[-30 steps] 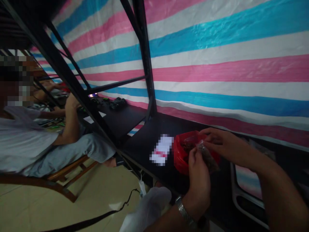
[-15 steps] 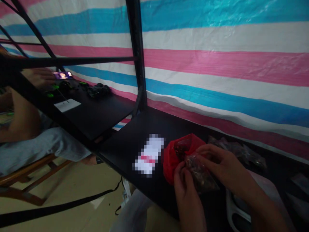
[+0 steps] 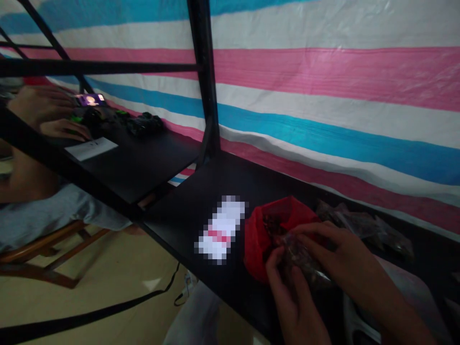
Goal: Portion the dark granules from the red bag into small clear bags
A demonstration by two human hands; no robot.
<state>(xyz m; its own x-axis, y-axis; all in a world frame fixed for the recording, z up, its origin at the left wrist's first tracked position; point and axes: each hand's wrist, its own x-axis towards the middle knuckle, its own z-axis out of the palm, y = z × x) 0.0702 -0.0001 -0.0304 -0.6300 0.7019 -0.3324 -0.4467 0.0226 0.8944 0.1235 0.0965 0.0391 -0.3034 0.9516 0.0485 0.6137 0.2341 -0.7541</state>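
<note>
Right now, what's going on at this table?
A person's left hand and right hand hold a small clear bag between them, by the edge of an open red bag on the black table. More clear bags lie beyond the right hand. To the left, another person's hand is by a white paper.

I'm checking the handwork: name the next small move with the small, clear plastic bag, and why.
Perhaps the right hand should press along the upper edge of the small, clear plastic bag while the left hand steadies it: both hands pinch that end, by the open, round red plastic bag, and whether it is sealed cannot be seen.
</note>
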